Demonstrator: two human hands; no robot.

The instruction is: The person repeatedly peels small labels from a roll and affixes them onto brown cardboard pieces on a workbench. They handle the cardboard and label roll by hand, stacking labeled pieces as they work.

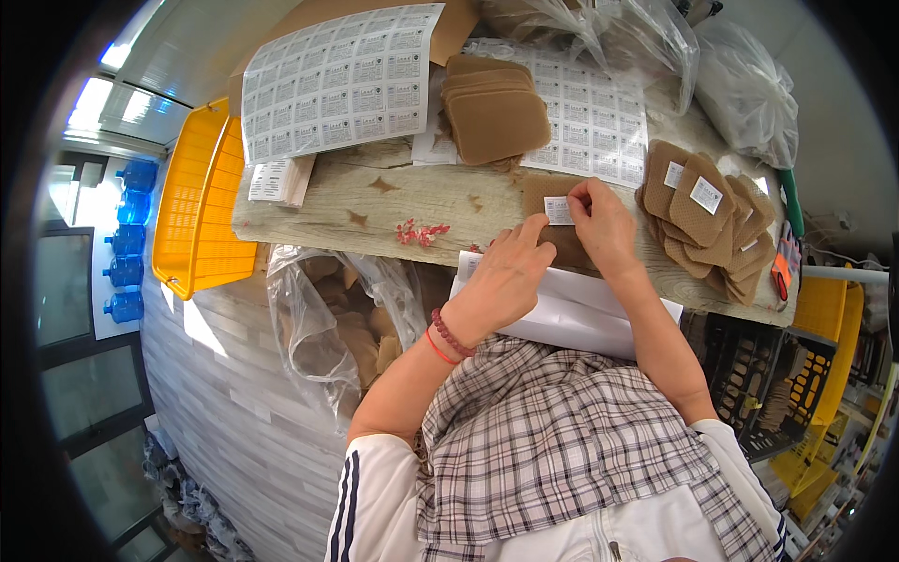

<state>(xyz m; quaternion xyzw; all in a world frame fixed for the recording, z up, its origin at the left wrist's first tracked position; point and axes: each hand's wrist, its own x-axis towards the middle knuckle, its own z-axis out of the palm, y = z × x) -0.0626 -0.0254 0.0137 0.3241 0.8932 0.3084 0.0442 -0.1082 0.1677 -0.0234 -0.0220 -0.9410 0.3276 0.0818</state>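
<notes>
A brown textured pad (540, 186) lies at the table's near edge between my hands, with a small white label (557, 211) on its face. My right hand (604, 228) is closed, thumb and fingertips pinching the label's right side. From the left, my left hand (506, 278) is closed with bent fingers against the pad, fingertips at the label's lower left corner. The pad's lower part is partly hidden by my hands. Farther back is a stack of plain brown pads (498, 114). Labelled pads (694, 208) are heaped loosely at the right.
Printed label sheets (337, 84) lie at the back left, and another label sheet (599, 117) lies behind the stack. White backing paper (571, 314) rests over my lap. A yellow basket (208, 201) stands left, clear plastic bags (749, 94) back right, orange-handled scissors (781, 272) far right.
</notes>
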